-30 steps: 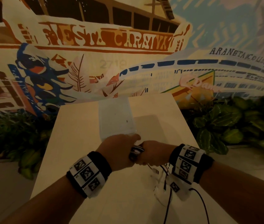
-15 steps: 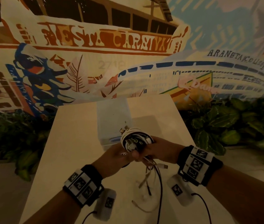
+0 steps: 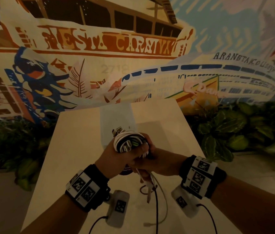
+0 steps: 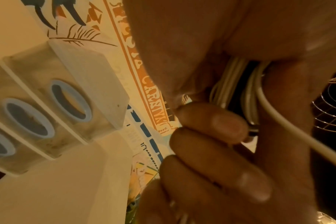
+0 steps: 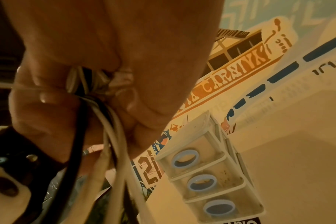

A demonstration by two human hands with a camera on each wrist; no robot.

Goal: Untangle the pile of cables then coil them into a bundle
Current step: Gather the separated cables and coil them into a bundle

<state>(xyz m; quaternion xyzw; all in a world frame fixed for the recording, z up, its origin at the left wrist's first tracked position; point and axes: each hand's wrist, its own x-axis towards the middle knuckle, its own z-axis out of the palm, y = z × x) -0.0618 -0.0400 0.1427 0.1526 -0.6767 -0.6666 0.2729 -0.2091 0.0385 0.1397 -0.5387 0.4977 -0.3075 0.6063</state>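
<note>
Both hands are up over the pale table (image 3: 76, 149), pressed together around the cable bundle (image 3: 130, 141), which sits at about the middle of the tabletop's width, lifted clear of the surface. The left hand (image 3: 114, 156) has its fingers (image 4: 217, 121) curled round the coiled white loops, and from the left wrist view you can see the white strands (image 4: 226, 84) packed between palm and fingers, with 1 cable running out toward the lower right. The right hand (image 3: 158, 162) is clamped on the lower part of the same bundle, pinching the spot where the loose tails (image 5: 109, 136) come out; at least 1 black and a few white ones hang down from its grip. In the head view those tails (image 3: 155, 196) dangle to the table, and a white plug end (image 3: 147, 224) lies on the surface near the front edge. A couple of connector tips (image 3: 118, 130) poke out of the top of the coil. Just behind the hands there's a clear plastic box (image 3: 116, 115) standing on the table, and the wrist views show 3 compartments in it, each with a blue ring (image 5: 185, 158). Painted mural wall (image 3: 133, 48) behind, leafy plants (image 3: 231, 130) on either side of the table.
</note>
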